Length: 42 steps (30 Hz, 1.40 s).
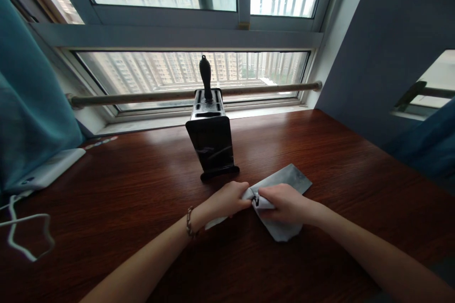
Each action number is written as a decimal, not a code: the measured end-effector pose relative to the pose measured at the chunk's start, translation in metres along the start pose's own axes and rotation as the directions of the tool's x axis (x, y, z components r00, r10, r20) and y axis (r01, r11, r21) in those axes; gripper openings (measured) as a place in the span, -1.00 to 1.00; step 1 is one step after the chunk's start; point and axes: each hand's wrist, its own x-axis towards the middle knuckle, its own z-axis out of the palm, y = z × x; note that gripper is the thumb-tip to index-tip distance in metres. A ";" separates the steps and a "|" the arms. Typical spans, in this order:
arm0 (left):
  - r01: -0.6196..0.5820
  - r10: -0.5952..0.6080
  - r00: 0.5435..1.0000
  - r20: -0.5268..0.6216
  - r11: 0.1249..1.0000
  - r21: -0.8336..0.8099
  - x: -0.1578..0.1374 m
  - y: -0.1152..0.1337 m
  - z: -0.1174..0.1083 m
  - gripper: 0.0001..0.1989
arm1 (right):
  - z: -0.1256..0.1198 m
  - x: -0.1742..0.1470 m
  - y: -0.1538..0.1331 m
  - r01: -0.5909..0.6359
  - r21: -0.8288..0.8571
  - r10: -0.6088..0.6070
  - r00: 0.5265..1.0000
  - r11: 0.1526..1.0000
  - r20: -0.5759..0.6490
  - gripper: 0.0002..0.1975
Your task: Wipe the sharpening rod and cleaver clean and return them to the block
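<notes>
A cleaver with a broad grey metal blade [292,176] lies low over the table, in front of the knife block. My left hand [229,199] is closed around its handle end, most of which is hidden by the fingers. White tissue or thin cloth [280,233] is wrapped about the point where handle and blade meet, and part of it hangs below the blade. My right hand [284,203] pinches this white wipe against the cleaver, close beside the left fingers. A small white end [215,222] sticks out under my left wrist.
A knife block [210,144] with a black front and one black-handled tool stands behind my hands, by the window. On the left of the brown wooden table [142,189] are a white power strip or box [50,170], a white cable [21,246] and a blue curtain [35,94].
</notes>
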 end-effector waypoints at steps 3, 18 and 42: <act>-0.003 0.003 1.000 -0.017 1.000 0.007 -0.001 0.001 0.001 -0.72 | -0.007 0.000 0.004 -0.011 0.089 0.005 0.998 0.996 0.065 -0.71; -0.017 0.016 1.000 -0.012 0.998 -0.058 -0.003 0.000 0.000 -0.72 | -0.035 -0.024 0.148 -0.599 0.147 0.567 0.797 0.787 0.207 -0.60; 0.000 0.000 1.000 -0.010 0.998 -0.059 -0.001 -0.003 0.001 -0.74 | -0.038 -0.021 0.147 -0.631 0.031 0.623 0.771 0.775 0.131 -0.65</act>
